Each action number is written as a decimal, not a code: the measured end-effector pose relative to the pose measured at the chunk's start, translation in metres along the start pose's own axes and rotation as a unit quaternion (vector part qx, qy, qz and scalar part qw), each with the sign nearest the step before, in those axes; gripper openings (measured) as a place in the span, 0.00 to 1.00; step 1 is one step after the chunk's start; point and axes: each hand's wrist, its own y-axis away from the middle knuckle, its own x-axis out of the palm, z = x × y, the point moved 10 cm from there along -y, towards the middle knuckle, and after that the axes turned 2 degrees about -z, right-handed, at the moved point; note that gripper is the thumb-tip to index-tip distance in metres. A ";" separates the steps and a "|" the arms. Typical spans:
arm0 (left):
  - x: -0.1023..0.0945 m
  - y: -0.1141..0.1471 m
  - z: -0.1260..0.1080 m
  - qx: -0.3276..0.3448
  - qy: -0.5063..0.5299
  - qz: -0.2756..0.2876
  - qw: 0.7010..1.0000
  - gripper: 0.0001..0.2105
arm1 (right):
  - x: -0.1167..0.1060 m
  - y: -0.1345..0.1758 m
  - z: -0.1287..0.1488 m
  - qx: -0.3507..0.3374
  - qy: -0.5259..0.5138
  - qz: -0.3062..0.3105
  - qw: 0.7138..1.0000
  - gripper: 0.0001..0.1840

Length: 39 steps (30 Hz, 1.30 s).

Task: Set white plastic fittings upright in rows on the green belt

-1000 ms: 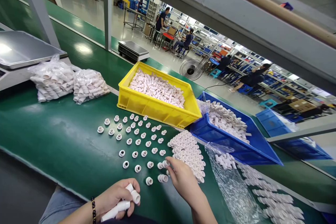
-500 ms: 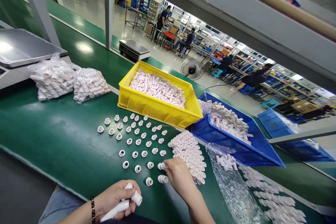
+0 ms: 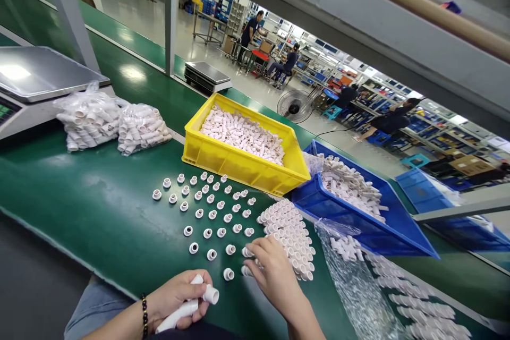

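Observation:
My left hand (image 3: 185, 297), with a beaded bracelet at the wrist, is closed around a few white plastic pipe fittings (image 3: 211, 294). One open tube end faces right, and a longer tube (image 3: 177, 316) lies along the palm. My right hand (image 3: 273, 271) hovers low over the belt with thumb and fingers apart, partly covering two small white flanged fittings (image 3: 246, 271) at its fingertips. Several more small fittings (image 3: 212, 214) stand in loose rows on the green belt. Right beside my right hand is a stacked block of white tubes (image 3: 289, 236).
Behind stand a yellow bin (image 3: 239, 167) and a blue bin (image 3: 398, 223), both holding white fittings. Two filled plastic bags (image 3: 143, 130) sit left, near a scale (image 3: 51, 74). Clear plastic wrap (image 3: 354, 287) lies at right. A metal frame crosses overhead; people work beyond.
My right hand has opened from a pinch on a small fitting beside the tube stack. My left hand keeps its hold. The whole view has shifted slightly.

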 end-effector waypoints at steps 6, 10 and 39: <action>0.002 0.000 0.000 0.001 -0.007 0.009 1.000 0.15 | 0.034 0.012 0.066 -0.105 -0.076 0.108 0.986 0.12; 0.002 -0.001 0.000 0.009 -0.015 0.010 1.000 0.14 | 0.036 0.009 0.065 -0.093 -0.087 0.118 0.985 0.03; 0.005 -0.002 0.000 0.008 -0.018 0.035 0.999 0.14 | 0.038 -0.030 0.010 -0.024 0.102 0.059 0.993 0.03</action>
